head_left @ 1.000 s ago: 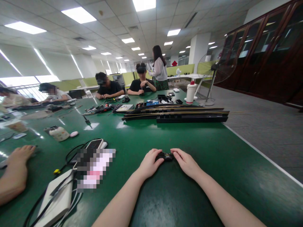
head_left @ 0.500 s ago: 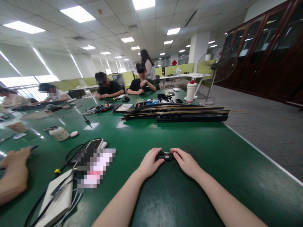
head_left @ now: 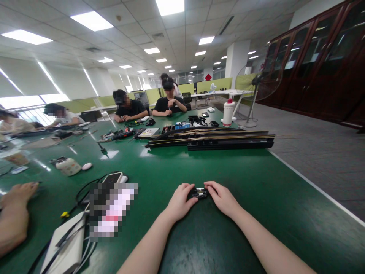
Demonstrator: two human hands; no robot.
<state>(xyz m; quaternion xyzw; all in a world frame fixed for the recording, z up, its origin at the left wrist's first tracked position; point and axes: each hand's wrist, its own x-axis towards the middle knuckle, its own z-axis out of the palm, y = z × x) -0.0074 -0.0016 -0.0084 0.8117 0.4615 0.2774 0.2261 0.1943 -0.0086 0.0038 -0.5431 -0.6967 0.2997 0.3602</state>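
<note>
A small black device with silvery parts inside [head_left: 200, 193] is between my two hands, just above or on the green table [head_left: 242, 175]; which of these I cannot tell. My left hand [head_left: 180, 199] grips its left end, thumb in front and fingers behind. Against the right end are the fingertips of my right hand [head_left: 221, 196], bent and close together. The fingers cover both ends of the device, so its exact kind does not show.
Long black strips with thin brass-coloured rods [head_left: 211, 139] lie across the table ahead. To my left are a phone [head_left: 111, 178], a white box with cables [head_left: 64, 243] and another person's arm [head_left: 14, 220]. A white bottle [head_left: 228, 113] stands farther back. Several people sit around the table.
The view has tilted slightly, so most things sit a little lower. My hands keep the device between them. Behind the seated people, a standing person has bent down.
</note>
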